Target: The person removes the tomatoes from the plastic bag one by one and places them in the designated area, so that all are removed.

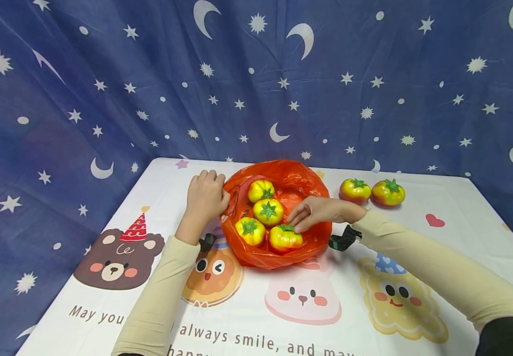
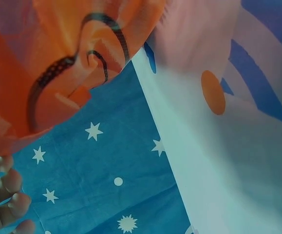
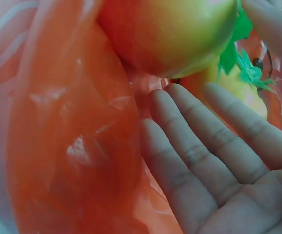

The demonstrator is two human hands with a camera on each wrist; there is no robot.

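A red plastic bag (image 1: 278,259) lies spread on the table with its mouth facing up. Several yellow-red tomatoes with green leafy tops sit inside, one tomato (image 1: 268,211) in the middle of the group. At the bag's left rim my left hand (image 1: 206,195) grips the plastic with curled fingers; in the left wrist view its fingertips (image 2: 16,204) show just below the bag. My right hand (image 1: 316,212) reaches into the bag over the nearest tomato (image 1: 285,239). Its fingers (image 3: 199,141) are nearly straight in the right wrist view, beside that tomato (image 3: 170,34).
Two more tomatoes, a left one (image 1: 355,191) and a right one (image 1: 388,193), stand side by side on the table right of the bag. The white tablecloth (image 1: 456,237) carries cartoon prints and lettering. A blue starry curtain (image 1: 256,74) hangs behind the table and along its left.
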